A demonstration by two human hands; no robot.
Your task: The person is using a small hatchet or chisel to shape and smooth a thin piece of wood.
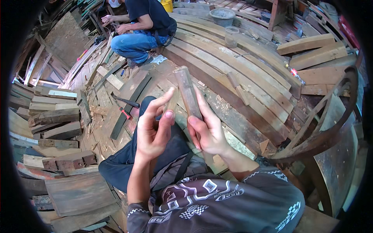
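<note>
In front of my chest, my left hand (pixel 152 130) pinches a short, thin piece of pale wood (pixel 172 101) between thumb and fingers. My right hand (pixel 211 126) is closed around a longer, thicker wooden stick (pixel 187 91), its worn top pointing up and away from me. The two pieces stand side by side, close together; whether they touch is hard to make out. Part of the stick's lower end is behind my right fingers. On the floor left of my knee lie a dark-handled tool with a hooked head (pixel 126 101) and a red-handled tool (pixel 125 112).
Stacked wood blocks (pixel 54 116) line the left side. Long curved planks (pixel 233 66) stretch across the right, bearing a loose wooden piece (pixel 237 88), a clear container (pixel 232 37) and a grey bucket (pixel 222 17). Another person (pixel 143 31) crouches ahead. A curved wooden frame (pixel 330 132) stands at my right.
</note>
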